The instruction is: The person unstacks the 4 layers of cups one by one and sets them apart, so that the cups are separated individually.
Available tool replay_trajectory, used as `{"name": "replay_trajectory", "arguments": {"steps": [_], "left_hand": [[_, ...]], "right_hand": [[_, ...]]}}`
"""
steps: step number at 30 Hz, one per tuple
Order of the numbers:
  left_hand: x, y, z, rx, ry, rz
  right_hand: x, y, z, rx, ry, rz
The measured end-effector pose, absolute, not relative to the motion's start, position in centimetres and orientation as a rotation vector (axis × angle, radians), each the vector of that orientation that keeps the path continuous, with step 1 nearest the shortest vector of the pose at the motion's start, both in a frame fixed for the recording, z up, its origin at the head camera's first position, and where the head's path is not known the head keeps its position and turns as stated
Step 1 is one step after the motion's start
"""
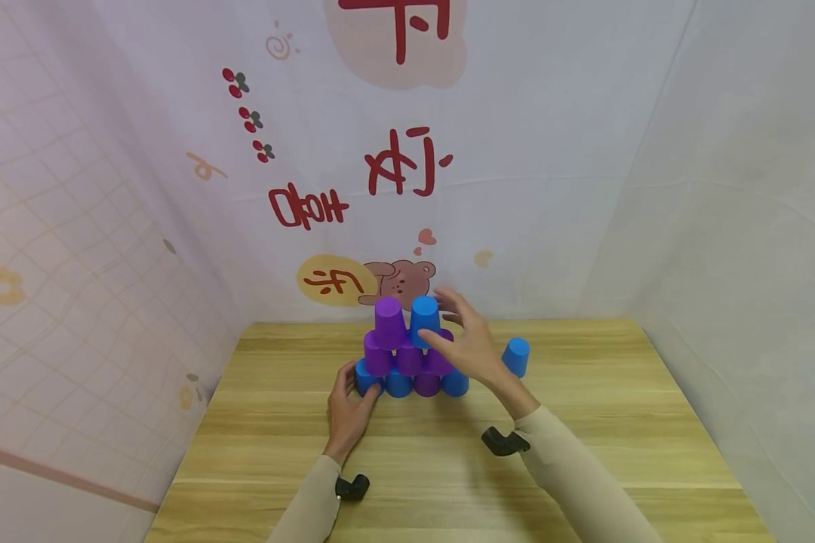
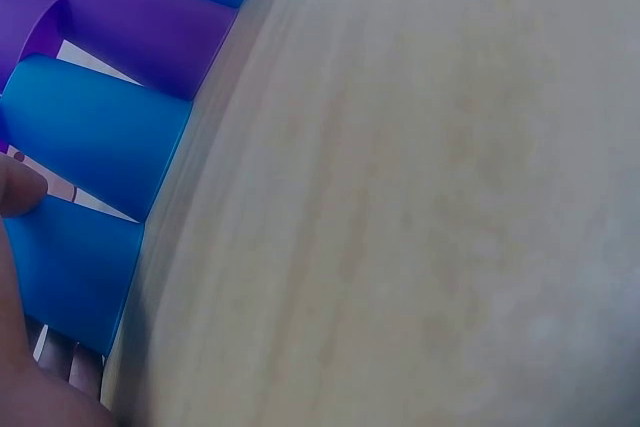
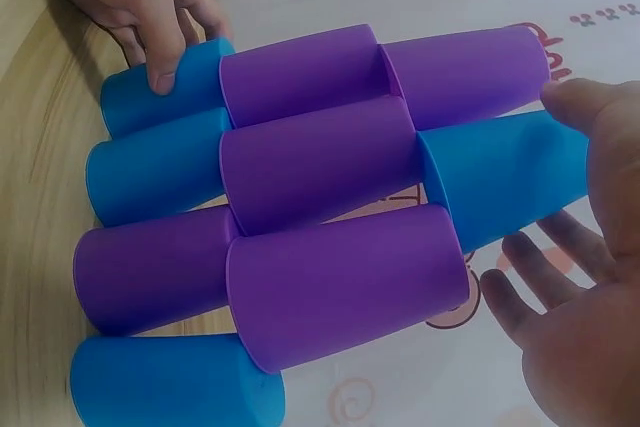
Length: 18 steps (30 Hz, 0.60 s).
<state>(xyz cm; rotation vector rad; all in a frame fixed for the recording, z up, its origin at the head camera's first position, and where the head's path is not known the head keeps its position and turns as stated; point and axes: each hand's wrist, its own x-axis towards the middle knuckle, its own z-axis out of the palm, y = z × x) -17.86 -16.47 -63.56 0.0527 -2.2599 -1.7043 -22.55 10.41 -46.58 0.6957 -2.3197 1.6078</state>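
Observation:
Upside-down plastic cups stand stacked in three tiers. The bottom row has blue cups and one purple cup [image 1: 427, 383]; three purple cups [image 3: 350, 282] form the middle row. On top are a purple cup [image 1: 390, 324] and, to its right, a blue cup [image 1: 422, 313]. My left hand [image 1: 349, 407] holds the bottom row's leftmost blue cup [image 2: 80, 267], thumb in front and fingers round its outer side. Spread around the upper blue cup is my right hand [image 1: 470, 343], its thumb across the cup's front and fingers loosely extended on the far side.
A single blue cup [image 1: 517, 357] stands on the wooden table [image 1: 435, 467] to the right of the stack, partly behind the right wrist. A white printed cloth [image 1: 536, 249] hangs behind the table, close to the stack. Black wrist mounts [image 1: 505, 441] sit on both sleeves.

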Motion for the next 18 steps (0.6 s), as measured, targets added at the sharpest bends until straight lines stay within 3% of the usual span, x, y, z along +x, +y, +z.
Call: {"name": "replay_trajectory", "arguments": {"steps": [18], "left_hand": [[-17.93,-16.74,-63.79,0.047,-2.267,-1.707]], "right_hand": [[-22.58,9.85,-46.77,0.717,-2.319,1.6]]}}
